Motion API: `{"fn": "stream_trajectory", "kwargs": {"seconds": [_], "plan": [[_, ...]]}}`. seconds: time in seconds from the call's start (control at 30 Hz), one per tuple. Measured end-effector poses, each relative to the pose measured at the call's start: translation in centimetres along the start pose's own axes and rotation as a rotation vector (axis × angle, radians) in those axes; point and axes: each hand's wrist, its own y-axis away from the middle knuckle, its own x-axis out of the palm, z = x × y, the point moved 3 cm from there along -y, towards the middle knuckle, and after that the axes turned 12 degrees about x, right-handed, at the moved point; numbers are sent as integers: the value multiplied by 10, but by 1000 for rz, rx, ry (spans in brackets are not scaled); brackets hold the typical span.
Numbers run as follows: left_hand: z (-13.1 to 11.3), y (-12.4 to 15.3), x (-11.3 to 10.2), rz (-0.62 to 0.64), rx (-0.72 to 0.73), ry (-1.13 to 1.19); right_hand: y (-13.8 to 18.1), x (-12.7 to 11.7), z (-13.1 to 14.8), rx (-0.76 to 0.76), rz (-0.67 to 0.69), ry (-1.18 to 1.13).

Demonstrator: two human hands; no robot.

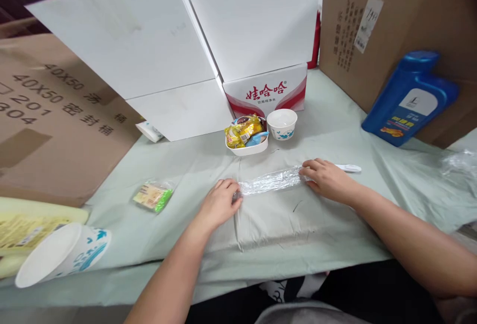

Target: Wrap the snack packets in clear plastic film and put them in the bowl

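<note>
A crinkled strip of clear plastic wrap [271, 182] stretches across the cloth between my hands. My left hand [220, 202] has its fingers curled over the left end of the strip. At the other end, the fingers of my right hand [325, 179] close on the wrap. A white handle [349, 168] sticks out behind my right hand; the rest of it is hidden, so its kind is unclear. Beyond the wrap stand a white bowl of packaged snacks [246, 149] and a paper bowl [282, 125] with a blue pattern, side by side.
A small snack packet [152, 197] lies to the left, near a tipped paper bucket [89, 253]. White boxes [268, 90] stand at the back. Brown cartons flank both sides, and a blue bottle [410, 100] leans by the right carton [335, 6]. The green cloth [276, 234] is wrinkled.
</note>
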Motion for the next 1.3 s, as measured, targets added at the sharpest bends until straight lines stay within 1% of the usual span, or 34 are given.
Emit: {"fn": "stream_trajectory", "kwargs": {"seconds": [0.07,0.13,0.2,0.27,0.3,0.33,0.37,0.4,0.43,0.47,0.5,0.53,0.57,0.6,0.63,0.67,0.7,0.77,0.8,0.87,0.93,1.03,1.07,1.1,1.13,1.17,1.2,1.3], "plan": [[1,-1,0,-28,29,20,-2,2,-2,8,-20,-4],[3,-2,0,-87,38,79,-4,2,-3,9,-17,-44],[9,-3,-4,-179,-5,240,-4,-4,-3,6,-36,-138],[18,-2,-8,-296,-109,517,-2,-14,-2,26,-36,-302],[23,-1,-9,-354,-177,668,-1,-17,-2,58,6,-405],[28,0,-9,-404,-250,796,0,-19,-2,107,77,-513],[33,0,-9,-441,-321,883,1,-19,-2,167,169,-610],[38,0,-8,-460,-387,918,2,-17,-1,229,264,-683],[42,0,-7,-469,-453,892,2,-14,-2,287,347,-727],[45,1,-6,-479,-514,803,2,-10,-2,339,407,-745],[47,1,-7,-501,-555,664,2,-6,-3,387,449,-745],[46,1,-9,-540,-567,494,2,-2,-5,431,476,-738],[43,1,-11,-590,-544,319,2,2,-7,469,499,-732],[35,1,-13,-637,-482,164,2,3,-8,494,513,-733],[24,0,-14,-663,-381,53,2,4,-9,500,518,-740],[11,-2,-13,-658,-253,-7,3,2,-9,477,520,-748],[-3,-4,-10,-609,-111,-18,4,-1,-8,426,525,-754],[-33,-8,2,-411,171,21,7,-10,-1,253,572,-758],[-45,-8,8,-318,237,23,10,-15,5,148,618,-758],[-63,-8,20,-160,290,19,17,-24,18,-46,742,-767],[-73,-8,28,-51,324,26,25,-29,31,-194,910,-838],[-86,-5,34,77,475,117,36,-34,46,-379,1172,-1060],[-89,-4,35,117,534,158,37,-35,48,-430,1227,-1147],[-93,-3,35,155,582,193,37,-35,50,-455,1246,-1236],[-95,-3,35,183,611,219,35,-34,50,-447,1231,-1330],[-96,-3,36,201,623,242,31,-32,48,-397,1177,-1427],[-96,-3,36,205,621,267,26,-28,45,-301,1089,-1519],[-92,-6,36,153,587,411,10,-11,31,130,764,-1693]]}}
